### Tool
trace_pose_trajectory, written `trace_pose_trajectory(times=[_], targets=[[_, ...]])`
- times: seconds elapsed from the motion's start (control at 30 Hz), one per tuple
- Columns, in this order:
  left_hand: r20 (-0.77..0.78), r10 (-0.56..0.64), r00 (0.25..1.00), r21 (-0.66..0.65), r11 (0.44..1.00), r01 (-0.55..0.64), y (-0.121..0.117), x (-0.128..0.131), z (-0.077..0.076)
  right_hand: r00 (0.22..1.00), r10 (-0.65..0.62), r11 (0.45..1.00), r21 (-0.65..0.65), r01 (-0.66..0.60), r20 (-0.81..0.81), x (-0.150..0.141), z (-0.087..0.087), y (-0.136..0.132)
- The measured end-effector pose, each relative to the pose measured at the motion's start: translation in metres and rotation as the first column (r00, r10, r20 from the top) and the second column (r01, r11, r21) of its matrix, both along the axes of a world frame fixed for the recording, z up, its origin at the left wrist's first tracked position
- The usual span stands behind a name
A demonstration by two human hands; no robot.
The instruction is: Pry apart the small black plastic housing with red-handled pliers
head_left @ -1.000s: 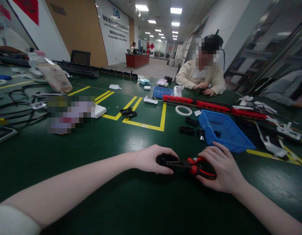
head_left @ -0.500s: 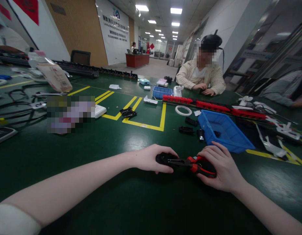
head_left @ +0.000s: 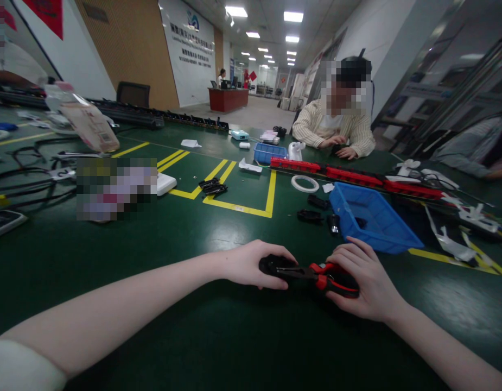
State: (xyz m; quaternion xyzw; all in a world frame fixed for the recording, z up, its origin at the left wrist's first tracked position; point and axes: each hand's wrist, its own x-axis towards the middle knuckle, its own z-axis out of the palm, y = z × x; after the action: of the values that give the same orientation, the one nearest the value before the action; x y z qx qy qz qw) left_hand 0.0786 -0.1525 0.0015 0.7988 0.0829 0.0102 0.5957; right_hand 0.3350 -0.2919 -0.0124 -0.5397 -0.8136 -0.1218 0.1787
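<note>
My left hand is closed round a small black part, gripping it between thumb and fingers; most of the part is hidden by the hand. In my right hand is a pair of long-nose pliers with red and black handles. The handles are spread apart inside my grip. The pliers' dark jaws point left and reach the black part; whether they pinch it I cannot tell. Both hands are low over the green table, in front of me.
Beyond my right hand stands a blue bin, with black parts beside it. A white ring and a red strip lie behind. To the left are a bottle, cables and a white box. A co-worker sits opposite.
The pliers tilt very slightly while their jaws stay at the black part. My left hand keeps its place. Across the table the co-worker's hands shift a little.
</note>
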Motion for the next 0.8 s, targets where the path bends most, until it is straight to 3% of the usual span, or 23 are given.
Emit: trace_pose_trajectory(times=[0.37,0.57,0.8], targets=[[-0.024,-0.008,1.000,-0.028,1.000,0.008,0.001,0.001,0.001,0.997,-0.002,0.999,0.035,-0.001,0.074,0.004,0.003,0.000],[0.005,-0.005,1.000,0.055,0.998,0.004,0.000,0.001,0.001,0.989,0.026,0.995,0.087,-0.039,0.146,0.009,0.002,0.002],[-0.001,-0.017,1.000,-0.025,1.000,0.017,0.001,-0.001,0.002,0.982,0.044,0.991,0.115,-0.066,0.184,0.007,-0.004,0.000]])
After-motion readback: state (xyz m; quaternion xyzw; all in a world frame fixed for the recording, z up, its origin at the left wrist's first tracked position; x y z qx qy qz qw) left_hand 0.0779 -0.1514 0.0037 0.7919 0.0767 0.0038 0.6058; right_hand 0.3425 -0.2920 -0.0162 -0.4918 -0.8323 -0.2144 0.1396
